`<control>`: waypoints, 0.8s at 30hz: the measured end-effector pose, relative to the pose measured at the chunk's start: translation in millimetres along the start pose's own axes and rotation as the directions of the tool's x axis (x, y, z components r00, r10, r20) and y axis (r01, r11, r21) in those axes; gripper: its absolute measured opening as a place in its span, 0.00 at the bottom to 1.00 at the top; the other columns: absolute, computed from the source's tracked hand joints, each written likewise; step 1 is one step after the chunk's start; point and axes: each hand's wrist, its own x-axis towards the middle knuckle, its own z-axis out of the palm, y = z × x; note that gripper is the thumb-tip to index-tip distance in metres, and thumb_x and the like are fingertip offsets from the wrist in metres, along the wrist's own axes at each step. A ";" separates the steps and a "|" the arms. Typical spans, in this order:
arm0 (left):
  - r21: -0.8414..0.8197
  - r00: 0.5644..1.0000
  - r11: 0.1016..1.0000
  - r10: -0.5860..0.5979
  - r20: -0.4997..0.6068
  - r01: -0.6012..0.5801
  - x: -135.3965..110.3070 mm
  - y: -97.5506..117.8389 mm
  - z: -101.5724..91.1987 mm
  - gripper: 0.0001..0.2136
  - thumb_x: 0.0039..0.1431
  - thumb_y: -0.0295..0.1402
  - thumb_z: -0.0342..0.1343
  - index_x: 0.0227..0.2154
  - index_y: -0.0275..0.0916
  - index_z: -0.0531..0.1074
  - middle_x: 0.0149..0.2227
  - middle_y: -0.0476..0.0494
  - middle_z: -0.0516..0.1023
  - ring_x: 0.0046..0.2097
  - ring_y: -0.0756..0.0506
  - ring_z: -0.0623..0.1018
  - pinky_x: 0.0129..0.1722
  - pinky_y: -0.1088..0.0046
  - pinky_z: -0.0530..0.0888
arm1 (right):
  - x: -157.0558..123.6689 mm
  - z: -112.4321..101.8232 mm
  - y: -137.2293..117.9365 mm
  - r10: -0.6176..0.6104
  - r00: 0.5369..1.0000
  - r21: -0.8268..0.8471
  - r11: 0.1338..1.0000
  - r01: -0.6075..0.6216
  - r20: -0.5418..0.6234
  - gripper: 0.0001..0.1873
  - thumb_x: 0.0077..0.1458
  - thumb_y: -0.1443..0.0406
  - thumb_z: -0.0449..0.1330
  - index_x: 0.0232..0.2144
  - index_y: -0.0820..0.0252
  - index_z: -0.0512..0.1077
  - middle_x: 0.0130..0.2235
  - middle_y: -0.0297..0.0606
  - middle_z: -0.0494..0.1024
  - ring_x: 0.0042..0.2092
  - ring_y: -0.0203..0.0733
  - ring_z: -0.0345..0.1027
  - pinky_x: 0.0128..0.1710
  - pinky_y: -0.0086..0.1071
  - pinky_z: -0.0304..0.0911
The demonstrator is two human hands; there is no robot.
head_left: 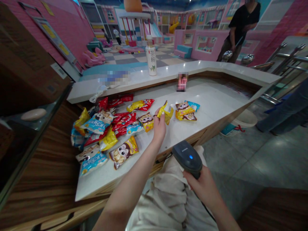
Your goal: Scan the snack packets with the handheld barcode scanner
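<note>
My left hand (158, 126) reaches over the white counter (211, 106) and pinches a yellow snack packet (166, 112) at its lower edge. My right hand (204, 186) is wrapped round the grip of a dark grey barcode scanner (187, 158) with a blue light, held low near my lap. A heap of several snack packets (103, 131) in red, yellow and blue lies on the counter to the left of my left hand. Two more packets (185, 111) lie just right of the held one.
A white bottle (151, 57) stands on the raised ledge behind the counter. A dark monitor (21, 80) sits at the far left. A person in black stands at the back right (240, 29); another person's leg (284, 109) is at the right. A bucket (240, 123) stands on the floor.
</note>
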 end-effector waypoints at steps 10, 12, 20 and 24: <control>0.486 0.852 0.737 0.233 0.469 -0.469 59.5 -45.1 72.6 0.29 0.66 0.43 0.50 0.63 0.29 0.60 0.65 0.25 0.64 0.67 0.37 0.63 0.67 0.55 0.57 | -0.3 -4.7 10.4 0.047 0.999 0.014 0.999 -0.047 0.000 0.11 0.55 0.58 0.60 0.28 0.61 0.73 0.17 0.29 0.67 0.20 0.38 0.61 0.21 0.29 0.58; 0.514 0.826 0.691 0.221 0.519 -0.508 57.2 -43.3 69.7 0.31 0.66 0.46 0.49 0.65 0.30 0.57 0.67 0.26 0.60 0.69 0.35 0.59 0.67 0.51 0.54 | -0.4 -5.0 10.8 0.058 0.998 0.009 0.998 -0.058 0.008 0.11 0.55 0.58 0.60 0.28 0.61 0.73 0.16 0.29 0.67 0.19 0.38 0.61 0.21 0.29 0.58; 0.657 0.827 0.507 0.277 0.489 -0.558 13.5 -2.1 -14.9 0.30 0.60 0.31 0.53 0.65 0.30 0.57 0.64 0.28 0.64 0.66 0.38 0.63 0.68 0.56 0.56 | -4.4 -6.4 5.2 0.041 0.999 -0.018 0.999 -0.041 0.015 0.10 0.54 0.59 0.59 0.25 0.59 0.71 0.16 0.29 0.68 0.20 0.38 0.61 0.23 0.30 0.59; 0.832 0.858 0.231 0.244 0.452 -0.504 -1.3 -3.0 -66.3 0.33 0.56 0.29 0.56 0.65 0.30 0.58 0.67 0.26 0.60 0.68 0.32 0.59 0.69 0.49 0.48 | -5.3 -2.7 4.6 0.015 1.000 -0.015 1.000 -0.014 0.025 0.10 0.54 0.60 0.60 0.25 0.59 0.71 0.18 0.30 0.68 0.22 0.39 0.62 0.24 0.29 0.60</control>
